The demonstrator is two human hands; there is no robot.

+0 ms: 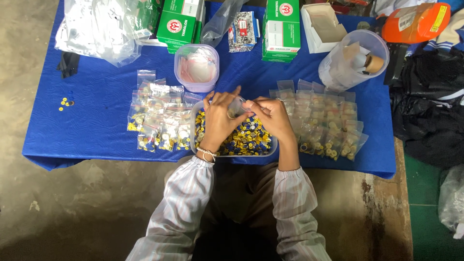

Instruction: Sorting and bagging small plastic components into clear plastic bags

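Observation:
My left hand point(218, 121) and my right hand point(271, 116) meet over a clear plastic tub point(270, 151) full of small yellow and blue round pieces point(251, 137). Between their fingers they hold a small clear plastic bag point(237, 107). The left wrist wears a thin bracelet. Filled little bags lie in a pile left of the tub point(157, 121) and in a larger pile right of it point(328, 123). All of this rests on a blue cloth-covered table point(96, 121).
Behind the tub stands a small clear container of empty bags point(196, 67). Green and white boxes point(180, 21) point(282, 29), a big clear plastic sack point(99, 29), an open white box point(323, 24) and a tipped clear jar point(353, 60) line the back. Dark cloth point(427, 106) lies at right.

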